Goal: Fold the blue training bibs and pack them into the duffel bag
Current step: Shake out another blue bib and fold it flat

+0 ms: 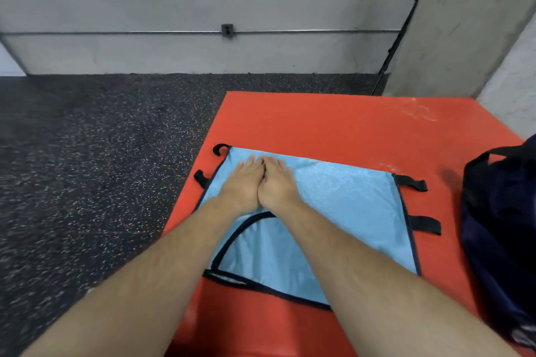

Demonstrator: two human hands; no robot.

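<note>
Your light blue bib (333,211) lies spread flat on the red mat (319,124). It has black binding along its edges and round the neck opening, and black straps (413,183) stick out on both sides. Your dark navy duffel bag (499,240) sits just beside its right edge.

Seen from the room, the left hand (242,180) and right hand (277,182) are bare. Back from the fingers (251,162), past knuckles and wrists, the left forearm (162,264) and right forearm (356,255) are uncovered, with fine hair along them. The nails are too blurred to make out.
</note>
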